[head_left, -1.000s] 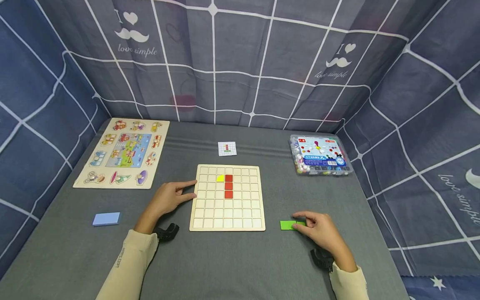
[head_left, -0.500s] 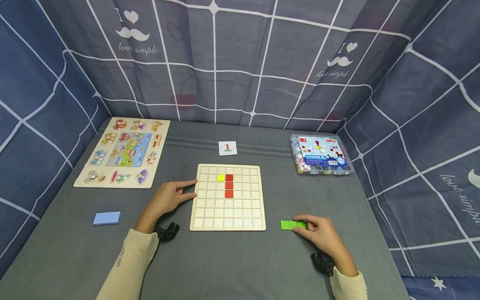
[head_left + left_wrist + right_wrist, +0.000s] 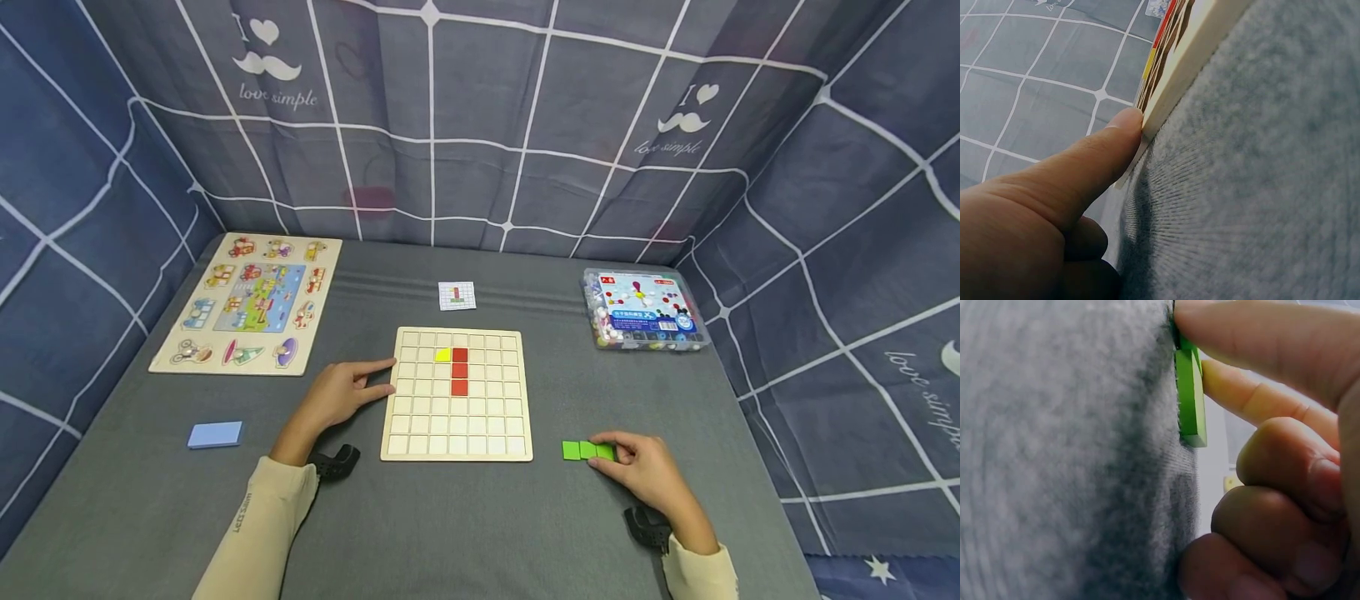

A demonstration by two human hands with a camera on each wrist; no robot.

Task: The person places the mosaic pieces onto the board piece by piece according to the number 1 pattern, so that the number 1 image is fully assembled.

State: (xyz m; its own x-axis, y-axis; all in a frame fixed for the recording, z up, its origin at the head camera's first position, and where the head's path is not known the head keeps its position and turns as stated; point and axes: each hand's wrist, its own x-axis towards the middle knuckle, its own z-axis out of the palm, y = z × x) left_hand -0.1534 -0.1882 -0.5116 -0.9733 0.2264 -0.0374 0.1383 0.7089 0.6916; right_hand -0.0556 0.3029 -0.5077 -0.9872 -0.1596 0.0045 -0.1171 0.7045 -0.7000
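Observation:
A square wooden grid board lies at mid-table, bearing a yellow tile and a column of red tiles. My left hand touches its left edge with outstretched index finger and thumb; in the left wrist view a fingertip presses the board's side. To the right, my right hand pinches at a short row of green tiles between thumb and index finger, the right end partly covered by the hand. The right wrist view shows a green tile flat on the cloth, other fingers curled beside it.
A small printed pattern card lies beyond the board. A picture puzzle board is at back left, a blue block at left. A clear plastic box of coloured pieces stands at back right, before the curtain.
The green strip now shows gaps between separate tiles, where it looked continuous a second ago. The right hand's fingers have shifted slightly; the left hand has stayed at the board's edge.

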